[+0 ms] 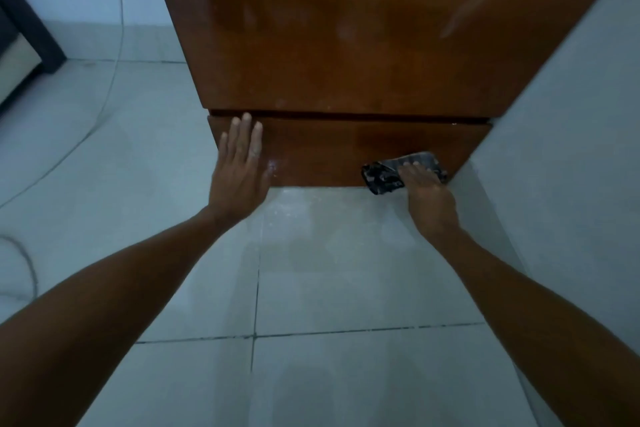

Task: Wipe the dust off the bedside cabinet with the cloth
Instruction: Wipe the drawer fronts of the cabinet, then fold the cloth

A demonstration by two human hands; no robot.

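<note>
The brown wooden bedside cabinet point(346, 45) fills the upper middle of the head view, its front showing two drawer panels with pale dusty smears. My left hand point(240, 170) lies flat with fingers extended against the left end of the lower drawer panel. My right hand point(427, 194) presses a dark patterned cloth point(384, 178) against the lower right of that panel, close to the floor. Part of the cloth is hidden under my fingers.
A pale wall point(571, 149) runs close along the cabinet's right side. The floor point(329, 288) is light tile with white dust specks below the cabinet. A thin cable point(114, 45) curves at the left, and dark furniture point(24, 28) stands at the far left.
</note>
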